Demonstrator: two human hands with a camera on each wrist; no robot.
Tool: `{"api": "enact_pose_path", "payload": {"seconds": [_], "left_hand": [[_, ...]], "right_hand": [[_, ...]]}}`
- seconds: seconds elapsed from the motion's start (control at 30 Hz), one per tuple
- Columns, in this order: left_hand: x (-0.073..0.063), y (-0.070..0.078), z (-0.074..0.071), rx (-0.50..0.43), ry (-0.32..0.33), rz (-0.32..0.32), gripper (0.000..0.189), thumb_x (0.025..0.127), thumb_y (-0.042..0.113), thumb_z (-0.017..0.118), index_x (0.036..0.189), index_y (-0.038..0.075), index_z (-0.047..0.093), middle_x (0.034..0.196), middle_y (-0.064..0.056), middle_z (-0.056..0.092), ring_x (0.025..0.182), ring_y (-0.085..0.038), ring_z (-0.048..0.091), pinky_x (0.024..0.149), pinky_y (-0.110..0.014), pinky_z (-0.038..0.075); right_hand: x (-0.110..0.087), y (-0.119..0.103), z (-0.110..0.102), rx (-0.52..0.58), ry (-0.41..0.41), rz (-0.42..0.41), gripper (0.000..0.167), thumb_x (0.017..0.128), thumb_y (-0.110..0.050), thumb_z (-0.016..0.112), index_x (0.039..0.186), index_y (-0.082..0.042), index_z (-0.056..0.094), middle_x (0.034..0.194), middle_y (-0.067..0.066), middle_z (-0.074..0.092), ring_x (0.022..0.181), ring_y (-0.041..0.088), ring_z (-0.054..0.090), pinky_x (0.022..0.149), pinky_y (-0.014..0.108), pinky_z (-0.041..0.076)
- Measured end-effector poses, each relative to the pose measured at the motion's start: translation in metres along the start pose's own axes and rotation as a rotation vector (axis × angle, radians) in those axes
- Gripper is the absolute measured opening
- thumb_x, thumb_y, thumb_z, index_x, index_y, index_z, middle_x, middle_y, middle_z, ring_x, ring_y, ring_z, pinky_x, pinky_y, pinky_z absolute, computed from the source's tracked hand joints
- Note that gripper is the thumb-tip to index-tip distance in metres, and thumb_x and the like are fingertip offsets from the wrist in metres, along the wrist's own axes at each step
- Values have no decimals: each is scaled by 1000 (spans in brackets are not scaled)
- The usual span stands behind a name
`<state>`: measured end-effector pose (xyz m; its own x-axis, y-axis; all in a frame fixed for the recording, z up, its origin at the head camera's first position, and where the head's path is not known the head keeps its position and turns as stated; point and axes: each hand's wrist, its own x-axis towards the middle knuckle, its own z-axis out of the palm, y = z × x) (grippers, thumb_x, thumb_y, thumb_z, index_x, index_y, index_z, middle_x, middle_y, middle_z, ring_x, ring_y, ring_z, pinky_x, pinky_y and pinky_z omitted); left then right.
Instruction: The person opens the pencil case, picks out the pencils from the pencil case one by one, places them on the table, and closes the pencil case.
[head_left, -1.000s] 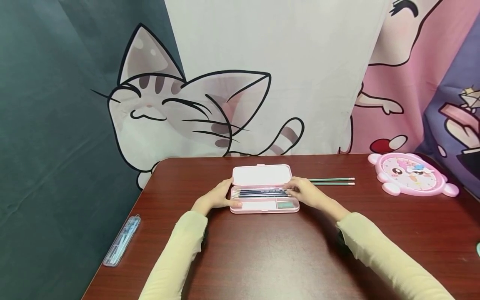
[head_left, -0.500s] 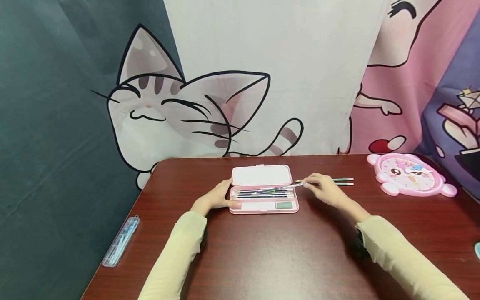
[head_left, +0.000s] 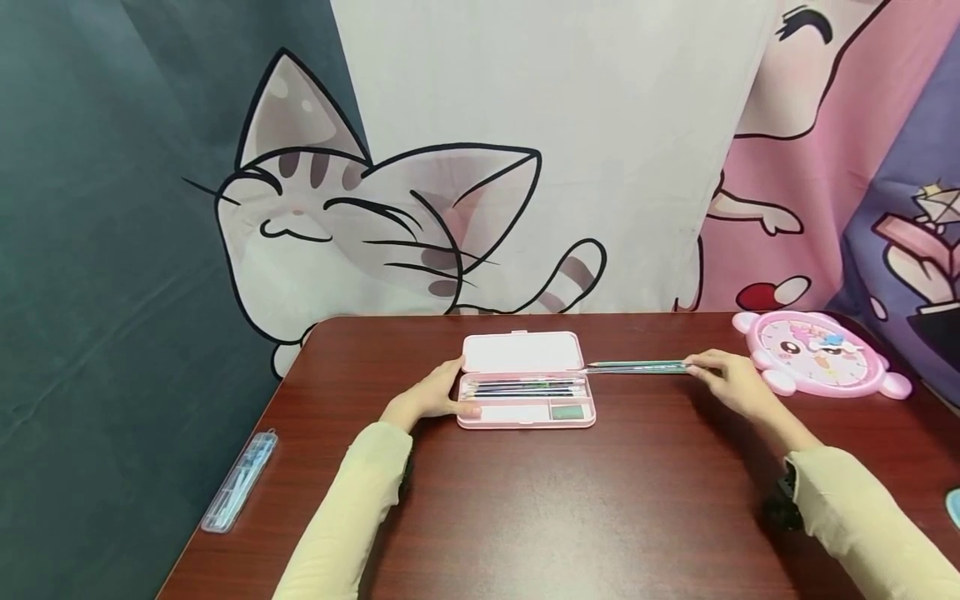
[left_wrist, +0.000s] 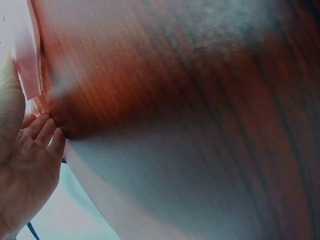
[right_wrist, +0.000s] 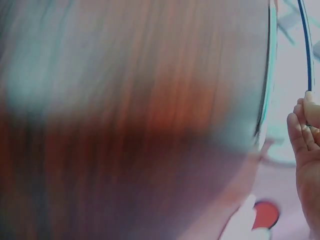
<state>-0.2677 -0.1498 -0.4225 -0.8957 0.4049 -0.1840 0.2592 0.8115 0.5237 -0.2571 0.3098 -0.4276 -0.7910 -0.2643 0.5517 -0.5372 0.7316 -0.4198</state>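
One blue pencil (right_wrist: 307,45): pinched in my right hand (head_left: 729,382), fingers closed, beside a green pencil (head_left: 630,363).
Pink pencil case (head_left: 522,353): opened on worktop (head_left: 570,508), left end held by my left hand (head_left: 427,393), fingers parted.

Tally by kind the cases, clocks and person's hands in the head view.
Pink pencil case: 1
Clear plastic case: 1
Pink clock: 1
Left hand and right hand: 2
Total: 5
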Motion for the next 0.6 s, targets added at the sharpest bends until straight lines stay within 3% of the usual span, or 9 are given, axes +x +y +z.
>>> {"api": "enact_pose_path", "payload": {"seconds": [0.1,0.23,0.47,0.6], "left_hand": [[0,0,0,4,1,-3,103,73,43,73,145,-1,14,149,-17,23,138,-30,22,112,-45,22],[0,-1,0,4,-2,-16,103,73,43,73,145,0,14,149,-16,23,138,-29,22,112,-44,21],[-3,3,-2,-2,-4,-15,103,73,42,74,145,0,14,149,-17,24,138,-29,23,112,-43,22],[-2,3,-2,-3,-5,-3,102,74,41,74,145,-1,14,148,-18,25,137,-29,23,112,-43,22]], "right_hand": [[-10,14,-8,-31,-14,56,10,74,3,69,84,1,70,80,16,68,79,-25,40,68,2,33],[-17,24,-11,-47,-47,65,10,72,2,71,82,2,71,78,16,68,76,-21,45,65,3,34],[-12,26,-7,-53,-53,64,13,70,3,72,83,1,71,81,17,68,75,-17,45,64,11,36],[-8,26,-6,-87,-52,75,15,69,4,73,83,1,70,81,17,67,73,-8,48,63,14,36]]}}
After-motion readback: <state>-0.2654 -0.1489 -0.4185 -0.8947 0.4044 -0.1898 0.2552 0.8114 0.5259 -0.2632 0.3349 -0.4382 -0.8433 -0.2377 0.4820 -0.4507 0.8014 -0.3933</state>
